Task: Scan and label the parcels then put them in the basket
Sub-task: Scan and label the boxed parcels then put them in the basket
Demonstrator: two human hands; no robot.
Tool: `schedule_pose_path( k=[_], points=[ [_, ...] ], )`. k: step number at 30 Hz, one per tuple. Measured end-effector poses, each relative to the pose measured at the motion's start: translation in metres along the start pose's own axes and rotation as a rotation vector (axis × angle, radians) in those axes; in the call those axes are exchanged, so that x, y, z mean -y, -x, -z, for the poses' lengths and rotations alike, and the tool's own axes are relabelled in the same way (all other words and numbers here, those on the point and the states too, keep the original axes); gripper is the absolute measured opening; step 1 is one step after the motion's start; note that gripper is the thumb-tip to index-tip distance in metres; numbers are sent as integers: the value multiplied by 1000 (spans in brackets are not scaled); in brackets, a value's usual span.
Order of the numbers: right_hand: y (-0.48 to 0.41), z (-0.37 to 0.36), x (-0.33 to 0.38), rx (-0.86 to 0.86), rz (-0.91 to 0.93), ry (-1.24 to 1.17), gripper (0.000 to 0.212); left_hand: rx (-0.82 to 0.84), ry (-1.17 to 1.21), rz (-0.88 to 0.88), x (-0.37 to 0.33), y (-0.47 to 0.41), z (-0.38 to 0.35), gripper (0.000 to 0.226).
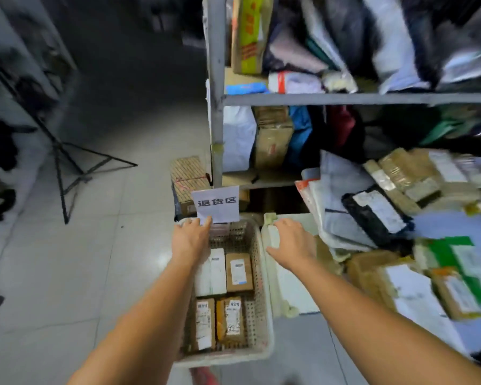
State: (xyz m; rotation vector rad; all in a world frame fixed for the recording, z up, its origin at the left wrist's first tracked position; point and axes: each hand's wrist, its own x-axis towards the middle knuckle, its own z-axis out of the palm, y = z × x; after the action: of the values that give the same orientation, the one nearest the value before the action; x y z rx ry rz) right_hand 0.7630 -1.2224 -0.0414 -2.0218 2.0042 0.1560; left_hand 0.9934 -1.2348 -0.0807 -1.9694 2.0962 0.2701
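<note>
Four labelled parcels (225,297) lie flat inside the basket (265,315), two rows of two: white one and brown box at the far end, two brown ones nearer. Basket is pale perforated plastic, sits on the tiled floor (81,273) just left of the table (417,307). Left hand (190,240) reaches over the basket to its far rim, fingers (203,223) fairly straight and close together, tips at the lower edge of a paper sign (215,204) with printed characters. Right hand (292,243) lies on a white padded edge (272,237) beside the basket's right rim, thumb spread out to the left, fingers draped over it; cannot tell if they grip. More parcels (386,212) are piled on the table at right, blurred. Metal shelf rack (345,99) behind is stuffed with bags and boxes. Cardboard box (189,176) behind the sign; black tripod (64,162) on the floor at left.
</note>
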Motion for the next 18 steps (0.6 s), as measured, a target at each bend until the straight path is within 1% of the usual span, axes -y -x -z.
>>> schedule_pose_path(
  k=[3,5,8,11,16,18],
  points=[
    [33,46,-43,-74,-14,-31,59,-75,-32,-53,-48,25,56,69],
    [54,71,-77,-116,-25,-50,59,-127,-47,-94,-88,42,84,63],
    [85,103,-137,-179,-28,-34,55,-174,-36,-128,-157,71,115,53],
    [118,130,-207,-160,-21,9,55,-191,-53,-158,-234,100,130,50],
    [167,154,-326,-157,-74,40,55,-169,-110,-222,-360,134,156,55],
    [180,162,-372,-177,-99,31,57,-197,-102,-246,-405,138,168,48]
  ],
)
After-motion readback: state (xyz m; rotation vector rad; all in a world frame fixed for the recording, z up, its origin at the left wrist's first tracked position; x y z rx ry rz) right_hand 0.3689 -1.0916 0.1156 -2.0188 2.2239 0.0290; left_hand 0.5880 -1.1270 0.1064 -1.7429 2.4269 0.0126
